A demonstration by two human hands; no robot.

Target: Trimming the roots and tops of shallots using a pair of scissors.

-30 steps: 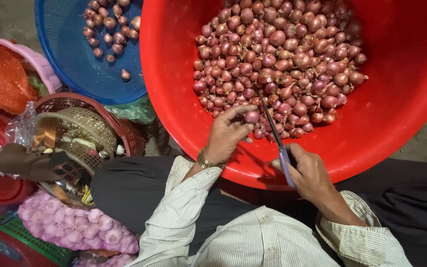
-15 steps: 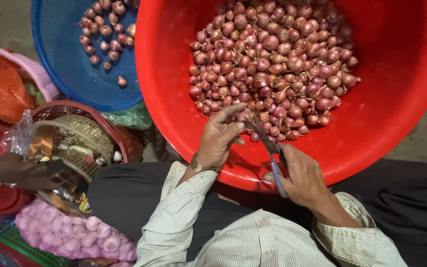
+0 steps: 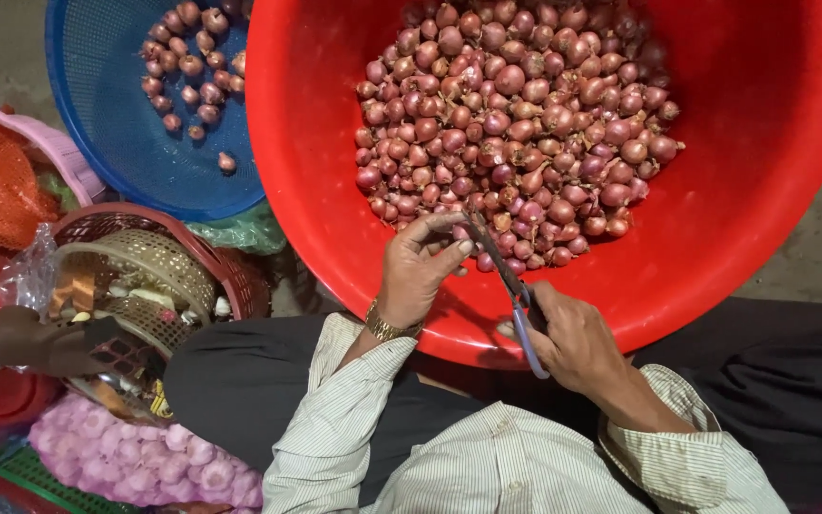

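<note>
A: What is each hand on?

B: The right hand (image 3: 577, 343), low and right of centre, is curled round the blue-handled scissors (image 3: 511, 286), fingers wrapped tight on the loops. The left hand (image 3: 420, 266), just left of it, has thumb and fingers pinched narrow at the near edge of the shallots (image 3: 516, 114). It looks to be nipping one small bulb by the blade tips, though I cannot tell for certain, since the fingers hide it.

A: How would those bulbs handle?

B: Light and firm, I'd judge, with dry papery skin that slips and flakes. A fingertip pinch across the fat middle should hold one, leaving the ends free.

A: And the scissors?

B: Stiff, thin metal, best held by the loops. Their long axis runs on a slant, handles at lower right, tips pointing to the upper left, right at the left fingertips.

A: Where does it all sit?

B: The heap lies in the red basin (image 3: 773, 190) filling the upper right. A blue basket (image 3: 107, 124) at upper left holds a few more.
</note>
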